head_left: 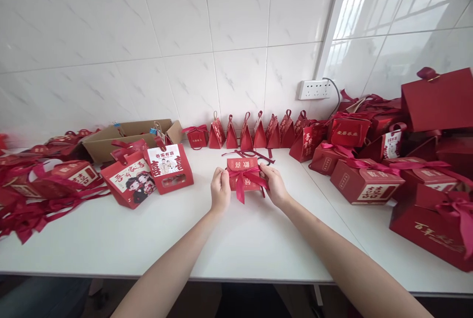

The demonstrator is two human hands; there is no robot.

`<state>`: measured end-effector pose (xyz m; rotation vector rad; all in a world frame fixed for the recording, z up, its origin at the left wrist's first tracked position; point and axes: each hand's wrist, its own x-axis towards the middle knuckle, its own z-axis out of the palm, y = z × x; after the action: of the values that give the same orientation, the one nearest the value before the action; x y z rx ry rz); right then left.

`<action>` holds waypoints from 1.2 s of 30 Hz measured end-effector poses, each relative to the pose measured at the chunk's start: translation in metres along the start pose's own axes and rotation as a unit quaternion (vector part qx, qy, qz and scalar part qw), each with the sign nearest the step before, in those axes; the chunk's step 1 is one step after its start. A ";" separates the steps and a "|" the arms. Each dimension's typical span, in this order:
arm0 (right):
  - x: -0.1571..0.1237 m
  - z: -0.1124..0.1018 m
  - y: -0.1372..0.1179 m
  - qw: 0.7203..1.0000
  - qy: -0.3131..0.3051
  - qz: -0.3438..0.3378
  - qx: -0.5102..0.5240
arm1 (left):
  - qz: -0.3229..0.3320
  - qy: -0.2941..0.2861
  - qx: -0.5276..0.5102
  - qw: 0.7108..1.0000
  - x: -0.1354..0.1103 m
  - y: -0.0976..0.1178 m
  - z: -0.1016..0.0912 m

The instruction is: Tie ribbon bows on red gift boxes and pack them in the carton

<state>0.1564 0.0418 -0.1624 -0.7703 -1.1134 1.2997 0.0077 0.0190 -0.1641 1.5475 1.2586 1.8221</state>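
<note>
A small red gift box (242, 161) with gold Chinese lettering is between my two hands over the white table. A crimson ribbon (241, 192) is tied around it in a bow, with one tail hanging over the front. My left hand (220, 189) is closed at the box's left edge, on the left side of the bow. On the other side, my right hand (274, 185) pinches the bow's right side by the box's edge. The fingertips are partly hidden. Loose dark red ribbons (251, 153) lie just behind the box.
Several triangular red boxes (246, 133) with loops line the wall. Two printed gift boxes (170, 168) stand left, near a cardboard carton (111, 143) and a ribbon heap (33, 214). Larger red boxes (364, 180) pile up at right. A power strip (315, 90) is on the wall.
</note>
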 end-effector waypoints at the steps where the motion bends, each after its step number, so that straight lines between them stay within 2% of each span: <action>1: 0.000 0.000 -0.001 1.000 0.000 0.001 -0.001 | -0.001 -0.002 -0.002 1.000 0.001 0.000 -0.001; 8: 0.000 -0.002 -0.004 1.000 -0.008 0.000 -0.020 | -0.008 -0.017 -0.025 0.999 0.004 -0.003 -0.008; 22: 0.000 0.001 -0.003 0.999 0.011 0.010 -0.038 | -0.087 -0.025 -0.076 0.993 0.005 -0.010 -0.007; 36: 0.001 0.000 -0.002 1.000 0.001 0.014 -0.014 | -0.101 -0.026 -0.085 0.991 0.004 -0.008 -0.008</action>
<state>0.1573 0.0425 -0.1602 -0.8101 -1.1256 1.3088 -0.0023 0.0230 -0.1685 1.3172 1.1591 1.7018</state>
